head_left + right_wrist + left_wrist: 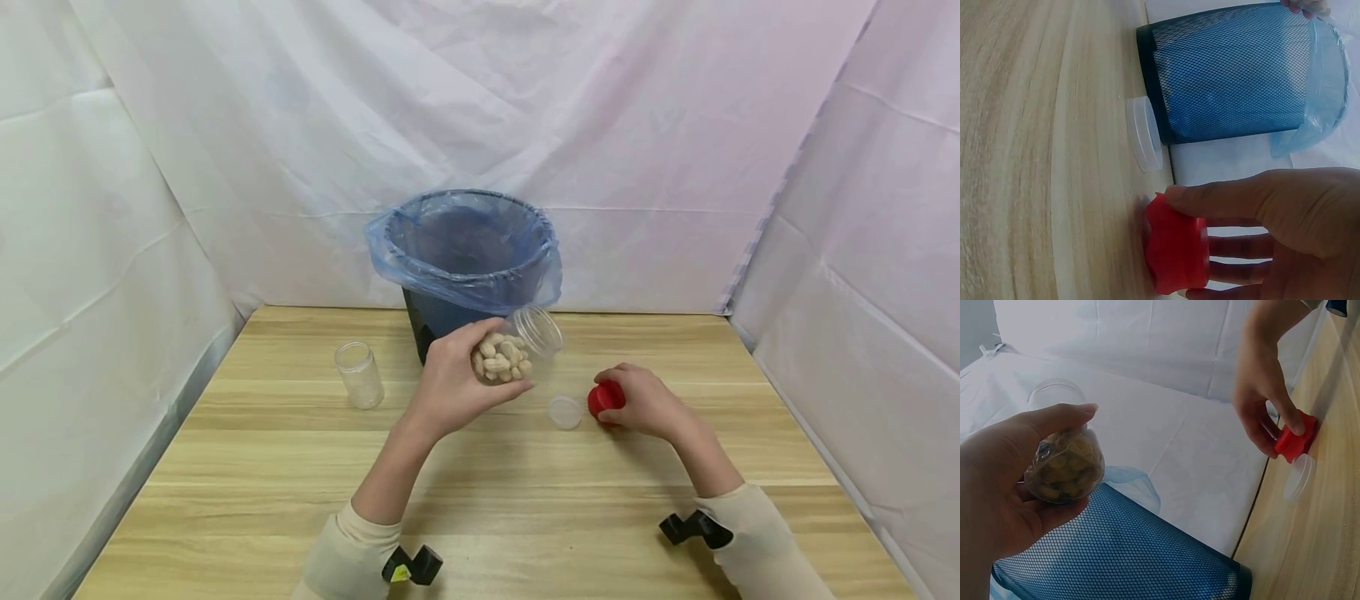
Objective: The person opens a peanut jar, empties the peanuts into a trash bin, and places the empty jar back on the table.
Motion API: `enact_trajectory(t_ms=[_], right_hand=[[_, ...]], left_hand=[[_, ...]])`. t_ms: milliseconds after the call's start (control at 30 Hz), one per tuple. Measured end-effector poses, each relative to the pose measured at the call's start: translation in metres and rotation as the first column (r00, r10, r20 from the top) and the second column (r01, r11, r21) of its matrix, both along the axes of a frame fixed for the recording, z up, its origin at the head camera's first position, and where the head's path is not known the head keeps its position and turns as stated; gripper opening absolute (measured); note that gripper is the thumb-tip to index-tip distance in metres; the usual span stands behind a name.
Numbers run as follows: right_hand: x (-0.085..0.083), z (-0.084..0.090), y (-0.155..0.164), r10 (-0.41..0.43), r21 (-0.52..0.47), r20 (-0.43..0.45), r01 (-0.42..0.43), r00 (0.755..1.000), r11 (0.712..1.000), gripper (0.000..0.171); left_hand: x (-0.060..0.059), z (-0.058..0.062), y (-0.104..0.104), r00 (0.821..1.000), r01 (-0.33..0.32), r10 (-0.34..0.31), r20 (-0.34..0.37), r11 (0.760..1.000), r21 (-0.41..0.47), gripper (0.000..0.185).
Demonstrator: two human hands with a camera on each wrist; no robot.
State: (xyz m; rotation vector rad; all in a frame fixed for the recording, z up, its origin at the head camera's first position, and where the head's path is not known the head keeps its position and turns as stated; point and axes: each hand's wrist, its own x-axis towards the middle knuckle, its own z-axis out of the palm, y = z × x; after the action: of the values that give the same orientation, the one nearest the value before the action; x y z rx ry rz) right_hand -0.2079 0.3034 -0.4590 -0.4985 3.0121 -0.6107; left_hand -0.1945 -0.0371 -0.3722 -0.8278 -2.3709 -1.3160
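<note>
My left hand (pixel 450 379) grips a clear open jar of peanuts (pixel 513 348), tilted with its mouth toward the bin; the left wrist view shows the jar (pixel 1063 464) in my palm. A black mesh waste bin (pixel 467 267) with a blue plastic liner stands just behind the jar. My right hand (pixel 645 404) pinches a red cap (pixel 604 398) that rests on the wooden table (pixel 480 508); its fingers (pixel 1241 199) curl round the red cap (pixel 1175 251). Beside the cap lies a clear inner lid (pixel 565 412).
An empty clear jar (pixel 359 375) stands upright on the table's left part. White cloth walls close in the back and both sides. The bin (pixel 1235 75) rises close to the clear lid (pixel 1144 134).
</note>
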Motion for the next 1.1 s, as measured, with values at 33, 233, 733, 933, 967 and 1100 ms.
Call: enact_trajectory(t_ms=[33, 233, 733, 933, 967, 1100], right_hand=[[0.000, 0.000, 0.000, 0.002, 0.005, 0.003, -0.002, 1.000, 1.000, 0.053], [0.001, -0.001, 0.001, 0.013, 0.017, -0.007, -0.013, 1.000, 1.000, 0.053], [0.005, 0.010, 0.001, -0.012, -0.007, -0.008, 0.012, 1.000, 1.000, 0.048], [0.006, 0.017, 0.009, -0.034, -0.031, -0.056, 0.033, 0.998, 0.999, 0.043], [0.007, 0.018, 0.010, -0.037, -0.032, -0.061, 0.035, 0.997, 0.999, 0.042], [0.007, 0.020, 0.013, -0.048, -0.039, -0.067, 0.045, 0.997, 0.998, 0.041]], left_hand=[[0.000, 0.000, 0.000, 1.000, -0.001, 0.001, 0.001, 1.000, 0.002, 0.076], [0.002, 0.002, 0.001, 1.000, -0.003, 0.003, 0.017, 1.000, 0.008, 0.076], [0.007, 0.001, -0.005, 0.999, -0.019, 0.016, 0.045, 0.998, 0.065, 0.074], [0.010, 0.001, -0.020, 0.998, -0.041, 0.037, 0.046, 0.995, 0.087, 0.073], [0.010, 0.002, -0.023, 0.998, -0.047, 0.044, 0.044, 0.995, 0.084, 0.073], [0.011, 0.005, -0.031, 0.997, -0.073, 0.070, 0.042, 0.994, 0.078, 0.071]])
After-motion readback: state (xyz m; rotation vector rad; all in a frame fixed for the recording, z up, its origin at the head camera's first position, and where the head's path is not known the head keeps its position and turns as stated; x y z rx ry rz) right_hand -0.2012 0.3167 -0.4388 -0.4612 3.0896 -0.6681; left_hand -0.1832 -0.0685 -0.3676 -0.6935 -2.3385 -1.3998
